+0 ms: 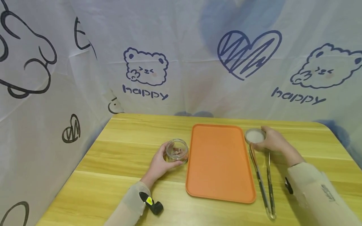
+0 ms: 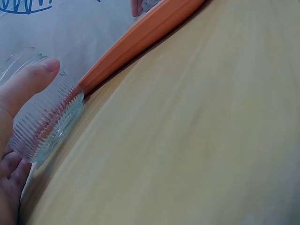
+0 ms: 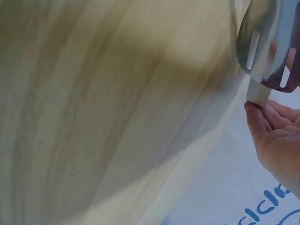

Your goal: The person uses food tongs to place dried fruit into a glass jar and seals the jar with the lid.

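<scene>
A ribbed clear glass jar [image 1: 177, 150] stands without a lid left of the orange tray [image 1: 220, 163], with small reddish-brown pieces inside. My left hand [image 1: 159, 164] grips it from the left, thumb along the near side; in the left wrist view the thumb lies across the ribbed wall of the jar [image 2: 51, 124]. Beyond the tray's far right corner, my right hand [image 1: 272, 141] pinches the rim of a round pale lid [image 1: 254, 136]. Metal tongs [image 1: 262, 185] lie just below that hand. Their slotted tip [image 3: 267, 51] overlaps the lid in the right wrist view.
The wood-patterned table [image 1: 118, 157] reaches back to a white cloth [image 1: 192, 78] printed with bears and hearts. The tray's raised rim lies close beside the jar on one side and the tongs on the other.
</scene>
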Demonstrator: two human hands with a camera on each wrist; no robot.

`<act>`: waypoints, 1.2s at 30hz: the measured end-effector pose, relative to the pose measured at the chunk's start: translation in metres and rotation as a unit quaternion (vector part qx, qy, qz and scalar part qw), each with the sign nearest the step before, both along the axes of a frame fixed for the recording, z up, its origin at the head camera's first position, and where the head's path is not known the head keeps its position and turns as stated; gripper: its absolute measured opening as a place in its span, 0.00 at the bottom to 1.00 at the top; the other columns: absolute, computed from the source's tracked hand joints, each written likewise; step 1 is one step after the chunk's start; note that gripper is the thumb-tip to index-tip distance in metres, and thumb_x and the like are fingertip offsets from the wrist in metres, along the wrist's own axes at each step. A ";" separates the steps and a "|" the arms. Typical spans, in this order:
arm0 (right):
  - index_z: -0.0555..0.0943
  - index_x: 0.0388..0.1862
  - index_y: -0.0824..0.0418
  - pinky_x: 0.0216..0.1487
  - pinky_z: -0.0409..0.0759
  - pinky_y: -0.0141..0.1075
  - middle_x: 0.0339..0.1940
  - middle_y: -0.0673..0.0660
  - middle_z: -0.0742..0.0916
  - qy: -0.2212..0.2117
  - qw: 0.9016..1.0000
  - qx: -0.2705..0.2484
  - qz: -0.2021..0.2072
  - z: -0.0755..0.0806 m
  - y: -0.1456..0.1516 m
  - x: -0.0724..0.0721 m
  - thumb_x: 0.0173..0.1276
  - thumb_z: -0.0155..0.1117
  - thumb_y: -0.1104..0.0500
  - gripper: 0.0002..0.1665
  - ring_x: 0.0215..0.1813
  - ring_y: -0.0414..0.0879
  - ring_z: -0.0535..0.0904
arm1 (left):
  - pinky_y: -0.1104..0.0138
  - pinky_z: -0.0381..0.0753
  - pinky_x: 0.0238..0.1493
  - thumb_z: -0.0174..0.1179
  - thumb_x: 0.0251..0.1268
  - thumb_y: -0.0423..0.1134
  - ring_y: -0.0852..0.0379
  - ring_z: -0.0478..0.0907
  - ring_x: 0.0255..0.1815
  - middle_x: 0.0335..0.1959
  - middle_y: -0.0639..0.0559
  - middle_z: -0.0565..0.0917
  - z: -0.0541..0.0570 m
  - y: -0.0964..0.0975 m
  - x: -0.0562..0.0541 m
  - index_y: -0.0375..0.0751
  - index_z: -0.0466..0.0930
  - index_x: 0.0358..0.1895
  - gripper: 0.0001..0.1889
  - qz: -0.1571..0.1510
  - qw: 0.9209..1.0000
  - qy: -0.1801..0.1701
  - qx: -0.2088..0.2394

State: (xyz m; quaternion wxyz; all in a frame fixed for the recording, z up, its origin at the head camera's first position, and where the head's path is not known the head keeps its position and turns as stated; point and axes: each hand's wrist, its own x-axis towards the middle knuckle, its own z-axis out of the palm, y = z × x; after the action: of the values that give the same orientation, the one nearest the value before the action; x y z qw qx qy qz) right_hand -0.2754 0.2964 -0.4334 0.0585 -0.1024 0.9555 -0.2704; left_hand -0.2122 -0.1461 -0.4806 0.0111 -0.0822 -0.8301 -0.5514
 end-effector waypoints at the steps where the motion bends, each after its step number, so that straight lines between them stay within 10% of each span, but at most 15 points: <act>1: 0.55 0.65 0.85 0.52 0.73 0.65 0.57 0.85 0.69 0.007 1.000 -0.006 -0.003 0.001 -0.001 0.000 0.51 0.77 0.49 0.59 0.54 0.75 0.69 | 0.54 0.64 0.69 0.81 0.36 0.44 0.48 0.68 0.64 0.63 0.49 0.73 0.000 0.001 0.000 0.43 0.65 0.67 0.49 0.001 1.000 0.000 0.000; 11: 0.60 0.63 0.83 0.55 0.69 0.68 0.56 0.82 0.72 0.116 0.993 -0.025 -0.011 0.020 -0.014 0.012 0.47 0.79 0.60 0.53 0.55 0.76 0.68 | 0.58 0.69 0.66 0.81 0.36 0.42 0.51 0.72 0.61 0.60 0.51 0.76 0.000 0.002 -0.001 0.44 0.68 0.66 0.46 0.011 1.000 0.001 0.018; 31: 0.61 0.67 0.77 0.64 0.66 0.61 0.62 0.73 0.73 0.156 0.979 -0.055 0.123 0.037 -0.107 0.054 0.44 0.81 0.62 0.54 0.63 0.68 0.65 | 0.54 0.63 0.69 0.79 0.38 0.33 0.49 0.69 0.63 0.60 0.47 0.77 0.000 -0.001 0.003 0.42 0.70 0.64 0.43 -0.014 0.996 0.065 0.051; 36: 0.62 0.66 0.77 0.65 0.67 0.58 0.61 0.71 0.75 0.187 0.968 -0.038 0.164 0.030 -0.130 0.055 0.42 0.82 0.62 0.55 0.63 0.66 0.67 | 0.50 0.62 0.69 0.77 0.38 0.27 0.42 0.69 0.63 0.60 0.37 0.75 0.021 0.005 0.014 0.32 0.68 0.64 0.42 -0.032 0.994 0.083 0.056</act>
State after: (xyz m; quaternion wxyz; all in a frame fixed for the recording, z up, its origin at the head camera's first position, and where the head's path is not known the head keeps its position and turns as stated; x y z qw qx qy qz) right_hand -0.2207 0.1661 -0.4032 -0.0817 -0.3091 0.9086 -0.2689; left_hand -0.1983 -0.1409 -0.4591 0.0670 -0.1533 -0.7912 -0.5882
